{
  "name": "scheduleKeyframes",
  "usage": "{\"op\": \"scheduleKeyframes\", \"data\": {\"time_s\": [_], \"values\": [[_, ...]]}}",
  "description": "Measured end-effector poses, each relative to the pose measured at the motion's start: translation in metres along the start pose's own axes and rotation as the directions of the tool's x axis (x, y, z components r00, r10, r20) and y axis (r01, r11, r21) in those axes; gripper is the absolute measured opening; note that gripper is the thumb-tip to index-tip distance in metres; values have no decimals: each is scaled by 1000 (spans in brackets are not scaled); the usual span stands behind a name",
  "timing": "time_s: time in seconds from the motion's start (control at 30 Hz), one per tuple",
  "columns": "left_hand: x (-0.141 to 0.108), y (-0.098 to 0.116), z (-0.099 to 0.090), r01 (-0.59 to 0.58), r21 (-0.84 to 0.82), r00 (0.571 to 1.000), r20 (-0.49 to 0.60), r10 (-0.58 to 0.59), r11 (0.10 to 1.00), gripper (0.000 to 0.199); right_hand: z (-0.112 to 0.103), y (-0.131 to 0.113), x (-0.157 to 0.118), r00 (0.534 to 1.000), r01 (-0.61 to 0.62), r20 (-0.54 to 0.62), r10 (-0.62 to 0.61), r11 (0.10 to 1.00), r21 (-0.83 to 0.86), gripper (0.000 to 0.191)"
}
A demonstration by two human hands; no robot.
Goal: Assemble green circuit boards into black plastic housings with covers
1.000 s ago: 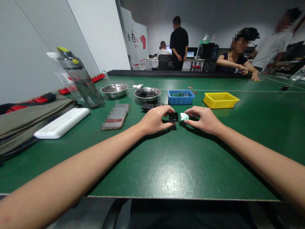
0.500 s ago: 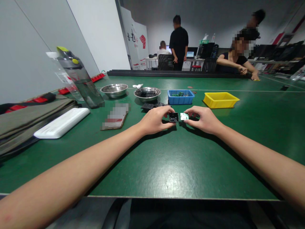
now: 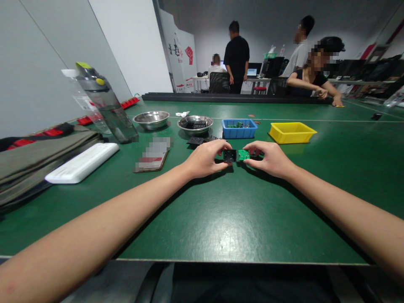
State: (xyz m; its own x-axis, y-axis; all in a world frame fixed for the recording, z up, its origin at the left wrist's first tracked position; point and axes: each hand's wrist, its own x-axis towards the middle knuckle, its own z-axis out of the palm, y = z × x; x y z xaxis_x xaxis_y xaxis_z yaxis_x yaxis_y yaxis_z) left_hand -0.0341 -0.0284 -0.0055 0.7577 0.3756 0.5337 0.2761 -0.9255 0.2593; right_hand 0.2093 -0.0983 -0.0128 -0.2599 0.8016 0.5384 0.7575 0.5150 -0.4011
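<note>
Between thumb and fingers, my left hand (image 3: 210, 158) grips a small black plastic housing (image 3: 229, 155) with its open side facing me. My right hand (image 3: 268, 159) pinches a small green circuit board (image 3: 243, 155) just to the right of the housing, with a narrow gap between the two. Both are held low over the green table (image 3: 202, 219). Behind my left hand lie more black parts (image 3: 196, 142). A steel bowl (image 3: 195, 125) with black pieces and a blue tray (image 3: 240, 128) with green boards stand farther back.
A yellow tray (image 3: 293, 133) stands at the back right. On the left are a second steel bowl (image 3: 152, 120), a phone (image 3: 154, 156), a white block (image 3: 82, 163), a bag (image 3: 47, 155) and a bottle (image 3: 110, 105). People are beyond the table's far edge.
The board in my right hand has tilted, its face now green instead of glaring white. The black housing has turned slightly. In the background, a person at the right has moved left.
</note>
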Motion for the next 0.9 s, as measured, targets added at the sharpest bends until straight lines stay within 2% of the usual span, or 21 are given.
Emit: {"op": "scheduleKeyframes", "data": {"time_s": [0.9], "values": [[0,-1,1,9,3,1000,-27,-9,1000,29,1,0,-1,1000,-3,-28,3,1000,1,28]]}}
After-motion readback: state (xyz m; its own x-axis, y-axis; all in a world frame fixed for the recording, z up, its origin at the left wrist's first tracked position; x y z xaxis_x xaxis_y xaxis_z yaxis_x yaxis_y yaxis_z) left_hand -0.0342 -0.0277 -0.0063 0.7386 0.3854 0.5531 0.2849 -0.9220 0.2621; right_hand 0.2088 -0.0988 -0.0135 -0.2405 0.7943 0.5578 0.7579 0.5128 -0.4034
